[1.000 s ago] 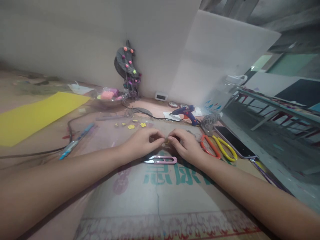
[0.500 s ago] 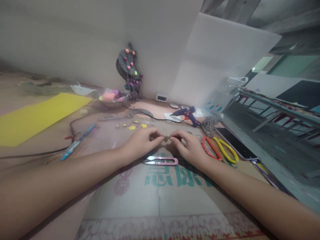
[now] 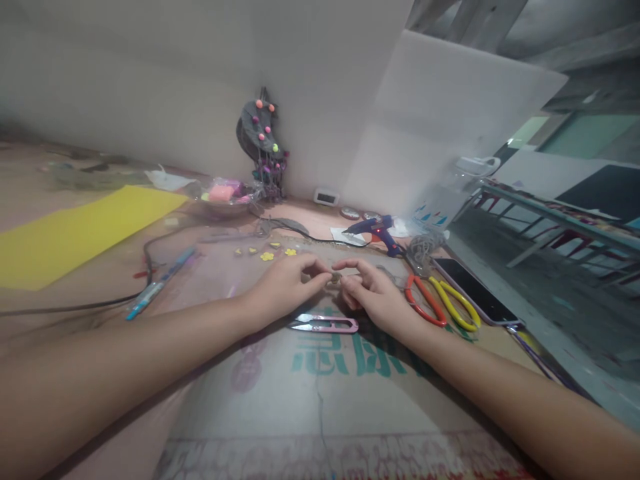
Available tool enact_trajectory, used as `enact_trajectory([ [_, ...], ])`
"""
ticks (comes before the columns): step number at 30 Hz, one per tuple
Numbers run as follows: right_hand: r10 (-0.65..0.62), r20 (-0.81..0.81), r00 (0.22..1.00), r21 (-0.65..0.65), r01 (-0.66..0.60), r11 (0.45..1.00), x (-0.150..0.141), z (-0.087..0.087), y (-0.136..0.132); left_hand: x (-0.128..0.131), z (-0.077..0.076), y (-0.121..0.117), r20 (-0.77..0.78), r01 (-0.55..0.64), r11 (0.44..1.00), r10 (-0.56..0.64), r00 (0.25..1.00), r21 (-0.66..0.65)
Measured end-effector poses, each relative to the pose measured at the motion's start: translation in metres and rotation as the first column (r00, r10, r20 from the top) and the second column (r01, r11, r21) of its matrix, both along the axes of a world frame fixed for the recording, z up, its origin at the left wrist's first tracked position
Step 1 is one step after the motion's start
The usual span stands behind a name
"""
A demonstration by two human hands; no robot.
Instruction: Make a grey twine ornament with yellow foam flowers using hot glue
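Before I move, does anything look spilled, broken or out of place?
Nothing looks spilled. The glue gun looks odd: lying on its side, red light lit, tip by white paper, so possibly hot.

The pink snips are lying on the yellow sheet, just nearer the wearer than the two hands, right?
Not quite: the head view shows the pink snips on the cardboard, not the yellow sheet. They do lie just nearer the wearer than the two hands.

The small piece (image 3: 336, 277) is partly covered by the left fingers (image 3: 320, 280) and too blurred to be identified. Clutter (image 3: 90, 171) near the counter's (image 3: 135, 433) far edge, leftward, is blurred; the yellow sheet (image 3: 83, 237) is cut off at left.
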State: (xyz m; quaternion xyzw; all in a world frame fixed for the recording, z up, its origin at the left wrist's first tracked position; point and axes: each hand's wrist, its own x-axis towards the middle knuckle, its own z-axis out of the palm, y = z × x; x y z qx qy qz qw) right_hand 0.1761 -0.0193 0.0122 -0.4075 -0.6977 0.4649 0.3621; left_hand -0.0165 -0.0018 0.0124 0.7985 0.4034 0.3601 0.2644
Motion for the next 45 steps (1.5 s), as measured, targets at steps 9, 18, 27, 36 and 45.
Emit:
enact_trajectory([
  [9, -0.021, -0.086, 0.996, -0.083, 0.014, 0.996, -0.0001, 0.0025, 0.0025, 0.0004, -0.0006, 0.0005, 0.003, 0.010, 1.000, -0.010, 1.000, 0.013],
  [18, -0.029, -0.074, 0.997, -0.071, 0.024, 0.997, -0.0001, -0.0016, 0.0041, 0.0011, 0.0001, -0.0003, 0.008, 0.011, 1.000, -0.011, 1.000, 0.006],
  [27, -0.098, -0.017, 0.995, -0.046, 0.097, 0.994, -0.0015, -0.0026, 0.0031, 0.0014, 0.0008, -0.0006, 0.004, 0.015, 1.000, -0.015, 1.000, 0.001],
  [36, -0.152, 0.093, 0.984, 0.039, 0.149, 0.988, 0.0007, -0.0042, 0.0028, -0.0005, -0.0022, 0.0011, 0.066, 0.121, 0.985, -0.113, 0.991, -0.125],
  [45, -0.144, 0.110, 0.983, 0.080, 0.136, 0.988, -0.0002, -0.0027, 0.0001, 0.0018, 0.0000, 0.0004, 0.022, 0.052, 0.995, -0.050, 0.998, -0.081],
])
